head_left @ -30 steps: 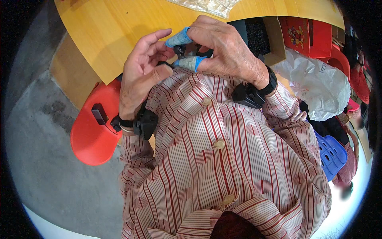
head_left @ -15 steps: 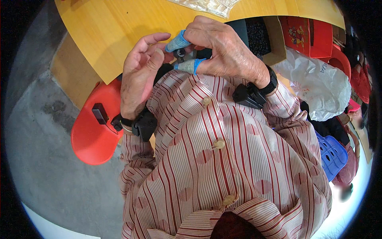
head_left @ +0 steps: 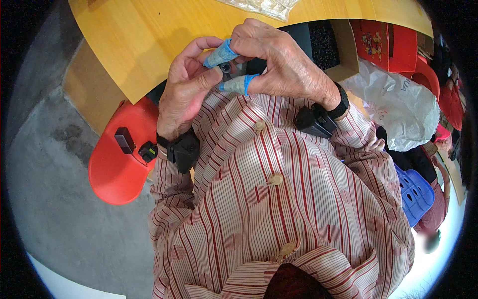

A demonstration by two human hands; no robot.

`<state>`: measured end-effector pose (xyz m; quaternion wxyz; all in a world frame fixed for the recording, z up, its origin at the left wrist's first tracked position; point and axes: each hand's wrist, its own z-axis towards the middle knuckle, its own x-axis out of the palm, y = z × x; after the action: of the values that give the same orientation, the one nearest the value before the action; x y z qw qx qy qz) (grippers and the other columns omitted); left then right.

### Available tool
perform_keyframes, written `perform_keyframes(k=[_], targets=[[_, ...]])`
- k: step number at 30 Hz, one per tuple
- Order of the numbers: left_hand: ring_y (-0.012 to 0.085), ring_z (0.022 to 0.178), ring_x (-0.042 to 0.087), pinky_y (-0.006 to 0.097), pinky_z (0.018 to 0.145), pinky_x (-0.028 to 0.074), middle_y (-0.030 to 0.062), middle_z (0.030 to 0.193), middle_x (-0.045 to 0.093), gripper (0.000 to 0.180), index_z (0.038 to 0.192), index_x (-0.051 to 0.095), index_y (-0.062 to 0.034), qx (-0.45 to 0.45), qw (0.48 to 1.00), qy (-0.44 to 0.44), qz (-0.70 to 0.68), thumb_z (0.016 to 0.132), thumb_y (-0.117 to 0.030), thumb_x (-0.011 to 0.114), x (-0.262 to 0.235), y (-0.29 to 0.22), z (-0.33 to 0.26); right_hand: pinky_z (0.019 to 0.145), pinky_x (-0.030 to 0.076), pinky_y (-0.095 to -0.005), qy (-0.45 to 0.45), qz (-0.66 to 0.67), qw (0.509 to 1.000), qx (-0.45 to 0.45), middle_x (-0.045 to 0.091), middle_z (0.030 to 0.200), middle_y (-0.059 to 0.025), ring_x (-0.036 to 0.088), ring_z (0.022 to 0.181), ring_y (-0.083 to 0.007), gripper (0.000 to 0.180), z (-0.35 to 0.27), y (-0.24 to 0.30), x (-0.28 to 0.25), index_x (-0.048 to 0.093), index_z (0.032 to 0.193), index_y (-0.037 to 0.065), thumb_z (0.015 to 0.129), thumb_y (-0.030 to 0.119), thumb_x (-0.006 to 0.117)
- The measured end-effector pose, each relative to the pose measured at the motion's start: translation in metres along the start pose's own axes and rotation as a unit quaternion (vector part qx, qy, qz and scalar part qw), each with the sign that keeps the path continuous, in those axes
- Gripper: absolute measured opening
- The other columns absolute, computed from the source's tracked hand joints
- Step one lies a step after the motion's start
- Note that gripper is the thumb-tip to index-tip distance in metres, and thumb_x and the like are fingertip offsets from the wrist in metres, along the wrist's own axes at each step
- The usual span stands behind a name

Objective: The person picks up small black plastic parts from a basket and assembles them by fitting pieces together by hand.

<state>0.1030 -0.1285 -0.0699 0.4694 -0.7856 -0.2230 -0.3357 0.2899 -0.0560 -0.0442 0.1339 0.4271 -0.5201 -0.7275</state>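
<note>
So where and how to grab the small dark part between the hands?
Probably pinch the small dark part by its far and near sides, from the right: the right grip brackets it with blue-taped fingertips, while the left thumb crowds its left. Its round, ringed end faces up; much is hidden.

left hand (head_left: 184,84): fingers (head_left: 196,46) bent, thumb (head_left: 203,80) extended | right hand (head_left: 281,61): thumb and forefinger (head_left: 219,55) pointing left, slightly apart

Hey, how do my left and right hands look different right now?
Your right hand has blue-and-grey covers on its thumb and one finger; no covers show on your left hand. Your right hand turns its back to the camera, while your left hand shows part of its palm side. Both are close around a small dark part, and each wrist carries a strapped black device.
</note>
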Motion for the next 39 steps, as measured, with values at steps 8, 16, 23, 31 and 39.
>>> perform_keyframes(k=[8, 16, 23, 31, 39], targets=[[0.0178, 0.1, 0.059, 0.029, 0.091, 0.046, 0.0108, 0.107, 0.06, 0.042, 0.12, 0.047, 0.0019, -0.005, 0.999, -0.017, -0.038, 0.08, 0.004, 0.06, -0.003, 0.006, -0.001, 0.07, 0.048, -0.038, -0.021, -0.074, 0.996, -0.043, 0.054, 0.078, -0.0061, 0.054, 0.082, -0.0279, 0.031, -0.003, 0.003, 0.0, 0.056, 0.083, 0.006, 0.057, 0.014, 0.071], [0.0182, 0.099, 0.059, 0.029, 0.089, 0.046, 0.0115, 0.105, 0.061, 0.04, 0.12, 0.047, 0.0022, 0.001, 0.997, -0.056, -0.059, 0.082, 0.005, 0.058, 0.001, 0.006, -0.001, 0.069, 0.048, -0.0378, -0.017, -0.126, 0.991, -0.047, 0.052, 0.081, -0.007, 0.054, 0.084, -0.0286, 0.037, -0.003, 0.006, 0.0, 0.055, 0.089, 0.006, 0.057, 0.014, 0.073], [0.017, 0.096, 0.059, 0.029, 0.088, 0.045, 0.0108, 0.102, 0.061, 0.039, 0.121, 0.046, 0.0023, 0.011, 0.994, -0.088, -0.062, 0.083, 0.004, 0.057, 0.006, 0.007, 0.0, 0.069, 0.048, -0.0381, -0.031, -0.13, 0.991, -0.031, 0.052, 0.08, -0.0079, 0.054, 0.083, -0.029, 0.036, -0.002, 0.006, 0.0, 0.056, 0.089, 0.006, 0.059, 0.016, 0.073], [0.016, 0.093, 0.059, 0.028, 0.088, 0.044, 0.0095, 0.099, 0.061, 0.04, 0.122, 0.045, 0.0027, 0.023, 0.99, -0.127, -0.063, 0.083, 0.004, 0.056, 0.01, 0.006, -0.001, 0.069, 0.048, -0.0384, -0.03, -0.144, 0.988, -0.036, 0.052, 0.08, -0.0085, 0.054, 0.082, -0.0297, 0.035, 0.001, 0.007, 0.002, 0.056, 0.088, 0.006, 0.059, 0.015, 0.073], [0.0139, 0.097, 0.055, 0.027, 0.089, 0.042, 0.0087, 0.108, 0.057, 0.062, 0.131, 0.04, 0.0023, 0.035, 0.986, -0.068, 0.148, 0.078, -0.008, 0.071, 0.017, -0.01, -0.007, 0.068, 0.047, -0.0394, -0.034, -0.071, 0.997, -0.003, 0.054, 0.075, -0.011, 0.055, 0.078, -0.0302, 0.027, 0.002, 0.003, -0.003, 0.058, 0.084, 0.004, 0.062, 0.017, 0.07]])
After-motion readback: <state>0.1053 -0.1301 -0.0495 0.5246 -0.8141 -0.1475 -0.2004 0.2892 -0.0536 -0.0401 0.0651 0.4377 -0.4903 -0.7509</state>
